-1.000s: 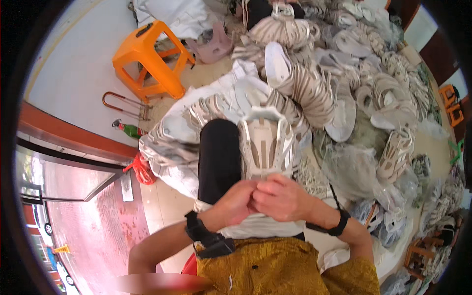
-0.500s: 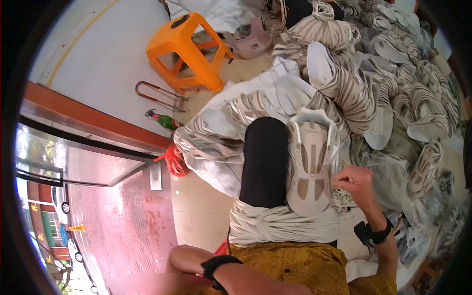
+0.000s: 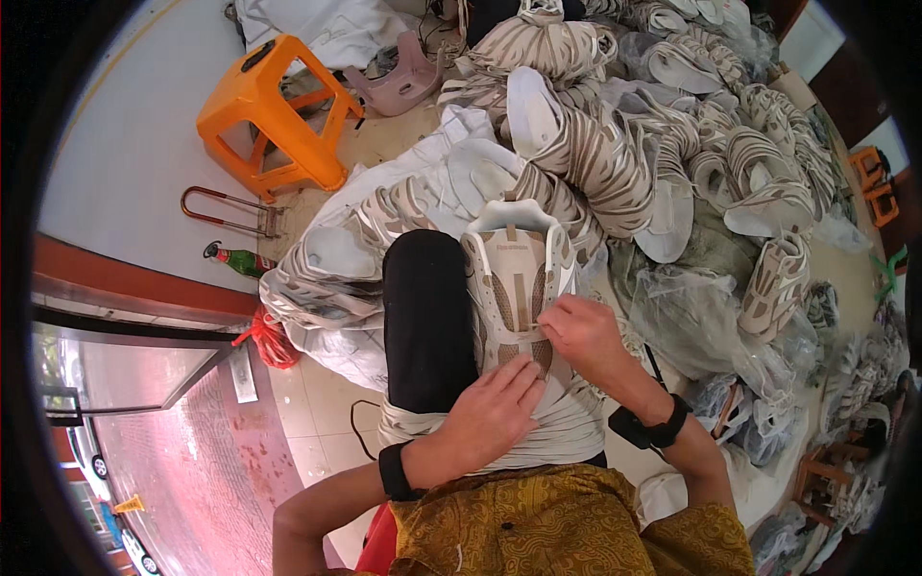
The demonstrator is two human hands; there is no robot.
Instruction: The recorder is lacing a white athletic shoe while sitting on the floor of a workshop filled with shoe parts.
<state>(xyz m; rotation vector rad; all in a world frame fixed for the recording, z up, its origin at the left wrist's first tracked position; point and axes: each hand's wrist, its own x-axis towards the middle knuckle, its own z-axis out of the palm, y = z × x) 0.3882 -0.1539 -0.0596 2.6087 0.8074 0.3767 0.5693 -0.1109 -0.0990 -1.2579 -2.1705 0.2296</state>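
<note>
A beige and white shoe upper (image 3: 512,269) lies on my lap, its collar pointing away from me. My right hand (image 3: 588,338) is closed in a pinch at the right edge of the upper's lower lacing opening. What its fingertips hold is too small to make out. My left hand (image 3: 480,420) rests over the toe end with its fingers stretched out, its fingertips close to the right hand. A thick bundle of white laces (image 3: 569,424) lies across my lap, partly covered by the left hand and forearm. My black-clad knee (image 3: 427,322) is left of the upper.
Bundled shoe uppers (image 3: 600,178) are heaped ahead and to the right, with clear plastic bags (image 3: 687,312). An orange stool (image 3: 274,115), a green bottle (image 3: 242,260) and a red bag (image 3: 272,341) stand at the left, near a glass door (image 3: 125,360).
My left hand has come up from the lower left onto the upper's toe. The right hand has moved inward from beside the upper onto its lacing edge. The whole view has shifted.
</note>
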